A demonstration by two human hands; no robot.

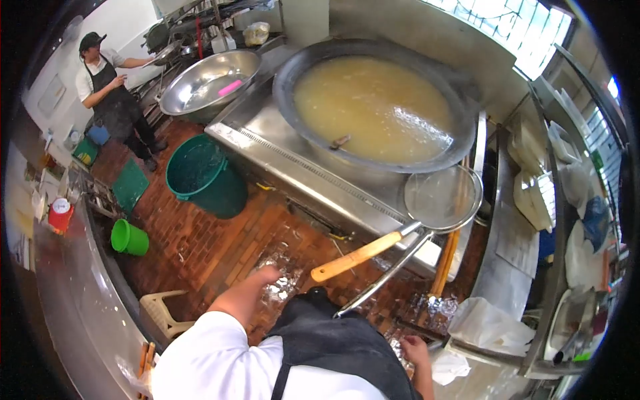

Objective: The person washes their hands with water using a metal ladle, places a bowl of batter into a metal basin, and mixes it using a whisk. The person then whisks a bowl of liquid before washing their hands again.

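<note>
A round mesh strainer [440, 198] rests on the stove edge beside a big wok [293, 110] of cloudy yellowish liquid. The strainer's wooden handle [357, 257] sticks out toward my body, and a thin metal rod [383, 277] runs below it. My left hand [268, 275] hangs low over the wet brick floor, short of the handle; its fingers are hidden. Down at my right side, my right hand [417, 350] has loosely bent fingers, with nothing visible in them. Just right of it lies a crumpled white cloth or bag [450, 367].
A large metal bowl [190, 83] holds a pink item [230, 87]. Below it stands a dark green bin [230, 193] of water. A light green bucket [130, 238] and beige stool [157, 312] are at left. A co-worker [110, 87] stands far left. Shelving [567, 220] lines the right.
</note>
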